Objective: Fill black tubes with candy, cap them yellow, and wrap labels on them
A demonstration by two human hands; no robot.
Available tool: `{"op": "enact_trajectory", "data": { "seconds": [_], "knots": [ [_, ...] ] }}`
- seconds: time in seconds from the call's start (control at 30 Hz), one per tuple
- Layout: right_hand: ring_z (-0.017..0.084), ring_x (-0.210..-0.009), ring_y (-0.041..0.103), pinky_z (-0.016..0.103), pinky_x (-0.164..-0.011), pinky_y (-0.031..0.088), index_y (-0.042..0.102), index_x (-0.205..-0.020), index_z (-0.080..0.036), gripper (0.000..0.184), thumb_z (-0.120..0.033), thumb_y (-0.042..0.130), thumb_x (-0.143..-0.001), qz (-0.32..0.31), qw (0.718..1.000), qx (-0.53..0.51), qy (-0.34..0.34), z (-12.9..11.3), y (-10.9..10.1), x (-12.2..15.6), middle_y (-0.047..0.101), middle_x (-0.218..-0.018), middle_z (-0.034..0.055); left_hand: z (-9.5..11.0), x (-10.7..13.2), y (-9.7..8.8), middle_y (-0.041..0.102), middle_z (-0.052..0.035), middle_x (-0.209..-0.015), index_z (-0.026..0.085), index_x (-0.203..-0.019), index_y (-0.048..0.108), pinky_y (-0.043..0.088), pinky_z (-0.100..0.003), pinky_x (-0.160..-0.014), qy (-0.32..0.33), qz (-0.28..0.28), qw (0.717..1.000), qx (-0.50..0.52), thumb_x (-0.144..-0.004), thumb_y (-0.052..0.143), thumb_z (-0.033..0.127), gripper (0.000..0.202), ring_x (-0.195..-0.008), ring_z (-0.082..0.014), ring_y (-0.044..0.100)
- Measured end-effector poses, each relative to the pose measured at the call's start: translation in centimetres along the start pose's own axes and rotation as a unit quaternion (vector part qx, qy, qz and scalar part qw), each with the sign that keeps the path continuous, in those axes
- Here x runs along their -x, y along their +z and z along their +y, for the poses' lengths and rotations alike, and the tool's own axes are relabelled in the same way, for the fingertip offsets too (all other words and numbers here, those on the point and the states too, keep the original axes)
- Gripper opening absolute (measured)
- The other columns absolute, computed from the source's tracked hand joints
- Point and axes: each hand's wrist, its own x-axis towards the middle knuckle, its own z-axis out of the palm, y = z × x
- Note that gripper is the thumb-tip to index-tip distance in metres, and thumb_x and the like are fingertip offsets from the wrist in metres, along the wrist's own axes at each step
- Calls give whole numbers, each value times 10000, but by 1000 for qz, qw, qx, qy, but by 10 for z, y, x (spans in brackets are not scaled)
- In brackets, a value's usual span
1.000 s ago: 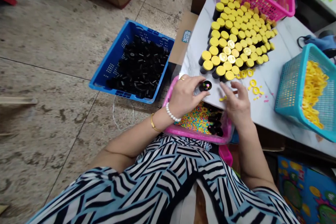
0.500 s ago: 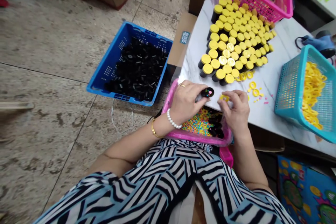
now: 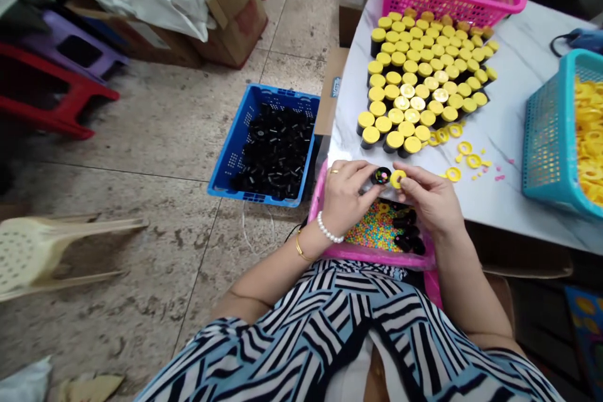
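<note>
My left hand (image 3: 347, 191) is closed round a small black container (image 3: 380, 176), its open mouth facing up with coloured beads inside. Close beside that mouth, my right hand (image 3: 431, 198) pinches a yellow ring-shaped piece (image 3: 398, 178) between thumb and fingers. Ring and container look slightly apart. Below both hands is a pink tray (image 3: 377, 255) holding many small coloured beads (image 3: 374, 229) and several black containers (image 3: 409, 242). Further up the table, rows of black containers with yellow caps (image 3: 407, 91) stand upright.
Loose yellow rings (image 3: 465, 148) and pink bits lie on the white table (image 3: 513, 107). A teal basket (image 3: 546, 138) of yellow rings stands right, a pink basket (image 3: 452, 9) at the back. Left on the floor are a blue crate (image 3: 264, 198) of black containers and stools (image 3: 61, 88).
My right hand has lifted a yellow ring from the table and brought it beside the black container. The left hand keeps its hold. The camera view has shifted to the left.
</note>
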Motion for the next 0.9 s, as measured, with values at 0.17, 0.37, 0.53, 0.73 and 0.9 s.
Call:
{"op": "enact_trajectory", "data": {
  "seconds": [0.17,0.37,0.53,0.73,0.9],
  "knots": [
    [47,-527,543,207,-513,464,817,-1140,-250,343,-334,864,-810,-33,999,0,29,-3,13,-10,683,-745,-25,0,0,1,754,-91,-1131,185,-1174,751,486,-406,-941,-2,-4,1000,-7,-932,742,319,277,-1028,-240,644],
    [51,-460,522,179,-436,412,812,-1084,-203,325,-325,862,-786,-41,995,-30,83,-5,19,-20,648,-608,-35,1,0,0,754,-80,-1119,191,-1159,754,489,-411,-953,-13,-16,1000,-3,-928,737,292,253,-1033,-241,642],
    [71,-456,562,212,-478,497,815,-1063,-182,358,-336,878,-745,-27,994,-62,85,-1,21,-20,674,-602,-25,1,0,0,743,-82,-1118,202,-1163,765,488,-411,-974,-26,-22,999,-3,-943,726,304,246,-1058,-246,629],
    [75,-462,563,207,-479,495,817,-1067,-178,375,-370,873,-749,-34,997,-50,54,6,19,-23,672,-599,-26,4,-6,-7,724,-72,-1010,227,-1109,776,481,-386,-915,-22,-57,998,-28,-929,738,309,201,-995,-242,624],
    [74,-461,554,206,-488,500,819,-1059,-192,360,-370,871,-750,-27,998,-45,29,8,18,-23,660,-584,-37,5,-13,-11,691,-39,-813,233,-1056,780,454,-350,-816,-23,-124,990,-64,-938,718,304,152,-843,-217,613]
  ]
}}
